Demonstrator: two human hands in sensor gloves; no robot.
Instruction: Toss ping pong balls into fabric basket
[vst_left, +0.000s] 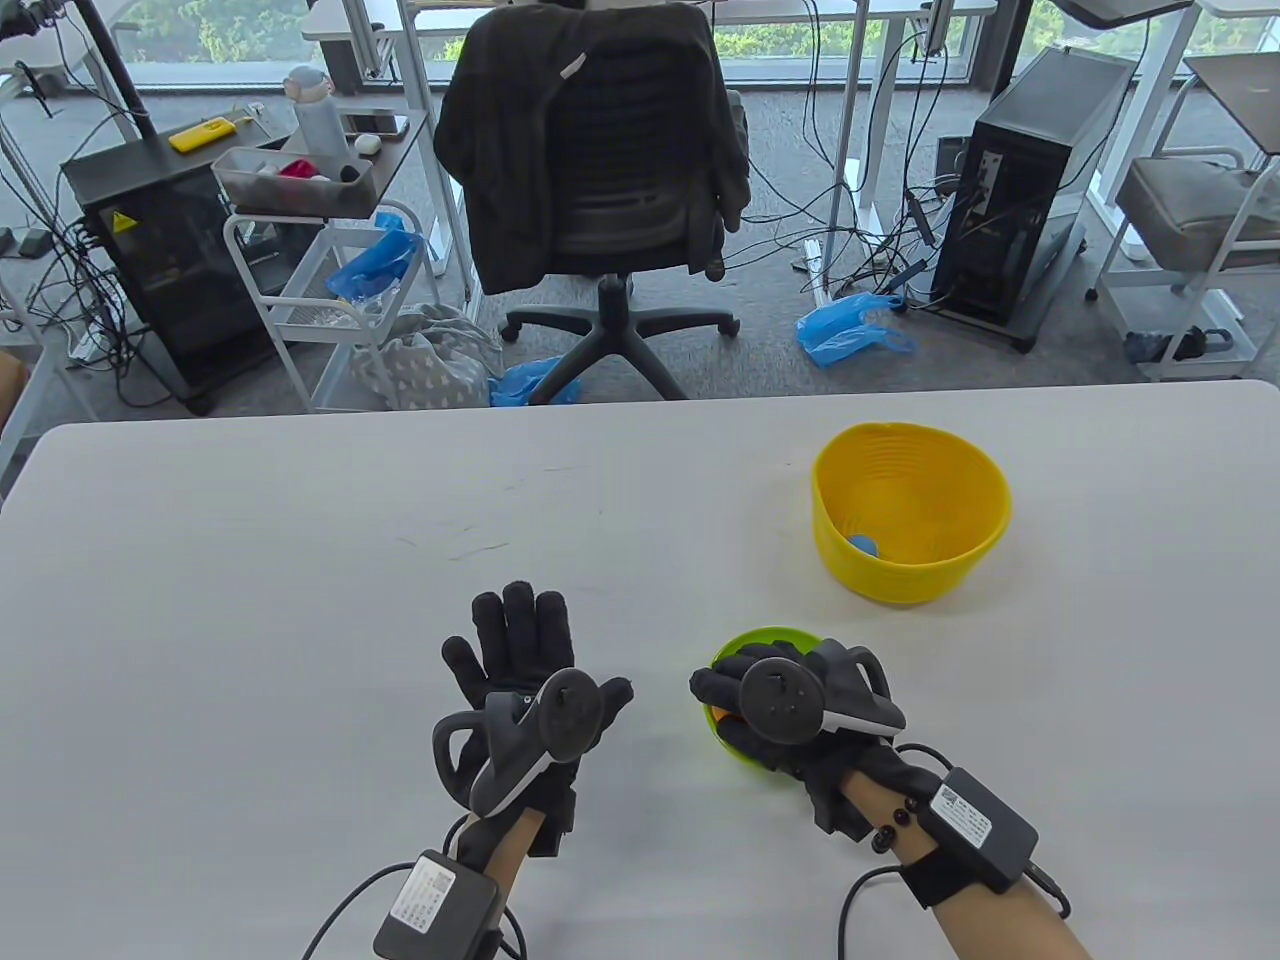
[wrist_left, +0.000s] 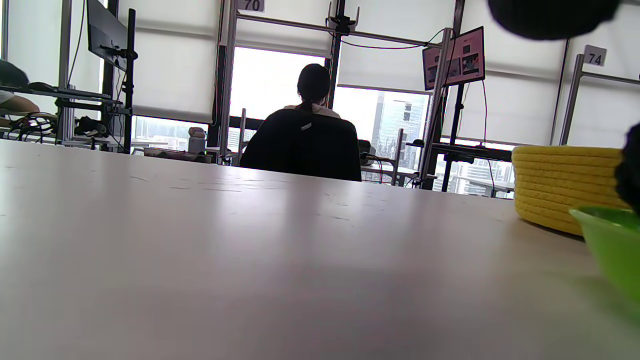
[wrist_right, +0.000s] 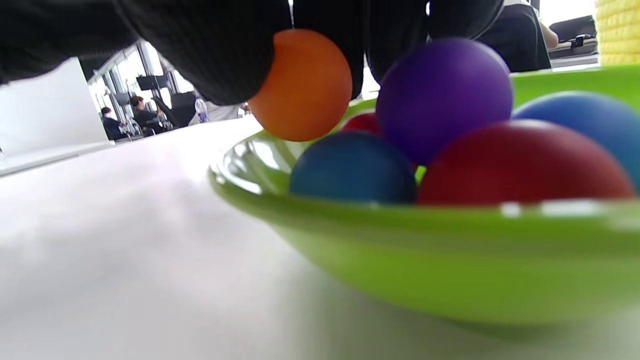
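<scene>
Right hand (vst_left: 790, 715) fingers (wrist_right: 225, 50) pinched an orange ball (wrist_right: 302, 85) just above the green bowl (wrist_right: 400, 250); left hand (vst_left: 530, 690) fingers (vst_left: 520, 615) lay spread wide on the counter (vst_left: 250, 600).

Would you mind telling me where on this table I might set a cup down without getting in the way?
The whole stretch left of the left hand is bare, as is the far edge behind the yellow basket and the strip to its right. It is crowded near the front right: the right hand sits over the green bowl of balls, with the basket just beyond.
</scene>
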